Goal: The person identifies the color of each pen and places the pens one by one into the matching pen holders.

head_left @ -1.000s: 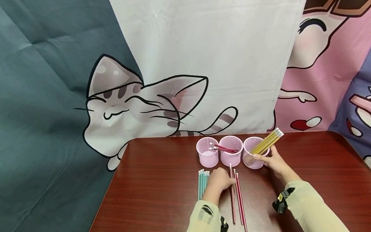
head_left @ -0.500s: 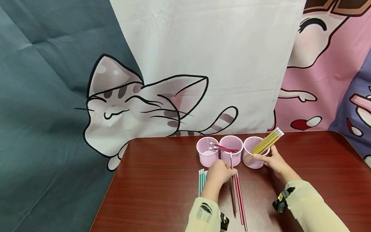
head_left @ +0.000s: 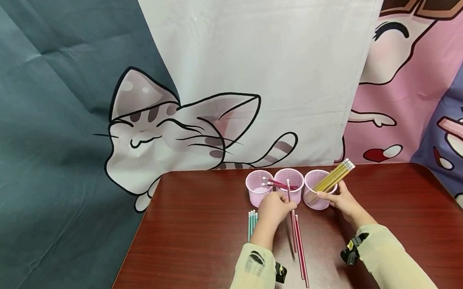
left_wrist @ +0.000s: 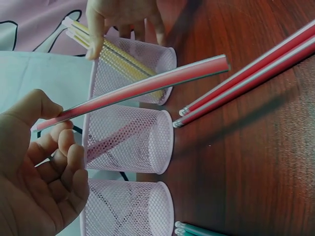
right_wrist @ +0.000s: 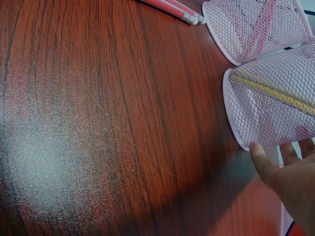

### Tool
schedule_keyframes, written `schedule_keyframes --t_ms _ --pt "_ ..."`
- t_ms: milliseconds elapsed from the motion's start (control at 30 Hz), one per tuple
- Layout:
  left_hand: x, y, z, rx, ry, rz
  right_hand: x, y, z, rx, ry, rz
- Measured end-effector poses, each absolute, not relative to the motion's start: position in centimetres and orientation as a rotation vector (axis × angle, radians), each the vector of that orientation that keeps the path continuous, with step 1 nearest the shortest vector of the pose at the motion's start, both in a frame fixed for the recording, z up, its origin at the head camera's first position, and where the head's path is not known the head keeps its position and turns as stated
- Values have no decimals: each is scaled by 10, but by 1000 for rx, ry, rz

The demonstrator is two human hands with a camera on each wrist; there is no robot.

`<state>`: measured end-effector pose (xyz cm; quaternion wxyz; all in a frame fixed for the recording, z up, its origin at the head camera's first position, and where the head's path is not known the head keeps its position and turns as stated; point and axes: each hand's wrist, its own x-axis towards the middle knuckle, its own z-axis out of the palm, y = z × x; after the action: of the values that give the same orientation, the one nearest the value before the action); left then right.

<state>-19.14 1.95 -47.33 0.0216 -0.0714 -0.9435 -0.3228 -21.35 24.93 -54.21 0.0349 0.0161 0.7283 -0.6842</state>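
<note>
My left hand (head_left: 273,208) pinches a red pencil (left_wrist: 147,84) between thumb and index finger, its eraser end up, in front of the middle pink mesh pencil cup (head_left: 296,197). The other fingers curl loosely below. Two red pencils (head_left: 278,184) lean in that cup, their eraser ends over the left cup (head_left: 256,199). At the right, my right hand (head_left: 347,204) holds the right mesh cup (head_left: 314,202) from its right side, thumb at the rim. Several yellow pencils (head_left: 333,178) lean rightward inside it. Two more red pencils (head_left: 301,253) lie on the table.
Several teal pencils (head_left: 252,225) lie on the brown wooden table (head_left: 183,249), left of my left hand and partly hidden by its arm. The three cups stand side by side near the back edge, before a cartoon-printed cloth (head_left: 274,67).
My left hand has lifted the red pencil off the table and moved it away from me, up to the middle cup. The right hand and its cup have stayed put.
</note>
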Motion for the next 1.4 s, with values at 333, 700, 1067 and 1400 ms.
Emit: schedule_keyframes --t_ms 333,700,1067,1400 --pt "-192 20 -461 -183 -2821 -1026 -221 254 -552 103 2211 -2090" --pt "-192 20 -454 -149 -2675 -1061 -215 251 -546 42 2207 -2144" --pt "-194 21 -453 -95 -2350 -1248 -223 259 -565 -11 2149 -2227" --pt "-194 20 -453 -10 -2192 -1310 -211 246 -534 118 2210 -2100"
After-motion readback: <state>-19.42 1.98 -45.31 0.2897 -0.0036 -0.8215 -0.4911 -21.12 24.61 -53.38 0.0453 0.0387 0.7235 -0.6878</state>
